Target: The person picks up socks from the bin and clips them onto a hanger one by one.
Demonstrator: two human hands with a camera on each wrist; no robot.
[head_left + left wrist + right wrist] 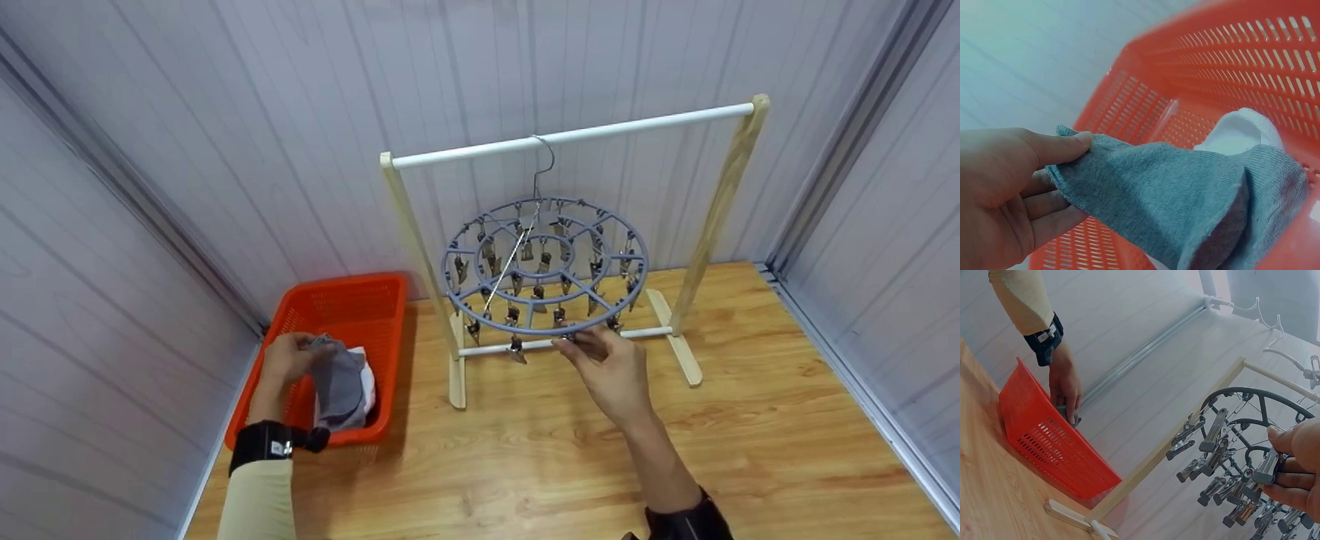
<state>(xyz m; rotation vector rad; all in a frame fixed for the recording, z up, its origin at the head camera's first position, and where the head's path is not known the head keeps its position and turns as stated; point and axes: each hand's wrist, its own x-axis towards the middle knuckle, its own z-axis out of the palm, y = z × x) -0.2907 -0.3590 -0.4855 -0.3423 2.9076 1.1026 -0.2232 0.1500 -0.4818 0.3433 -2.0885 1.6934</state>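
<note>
My left hand (291,358) pinches the edge of a grey sock (1151,185) between thumb and fingers, over the orange-red basket (397,337). Under the grey sock, a white sock (1241,129) shows in the left wrist view. My right hand (611,371) pinches a metal clip (1266,468) at the front rim of a round grey drying hanger (529,330). Several more clips dangle from the rings of this hanger, which hangs by its hook (550,161) from a white bar.
The rack's white top bar (465,151) runs between wooden posts (716,217) standing on feet on the wooden floor (555,465). Pale panel walls (225,150) enclose the back and sides. White hooks (1275,323) show at the upper right of the right wrist view.
</note>
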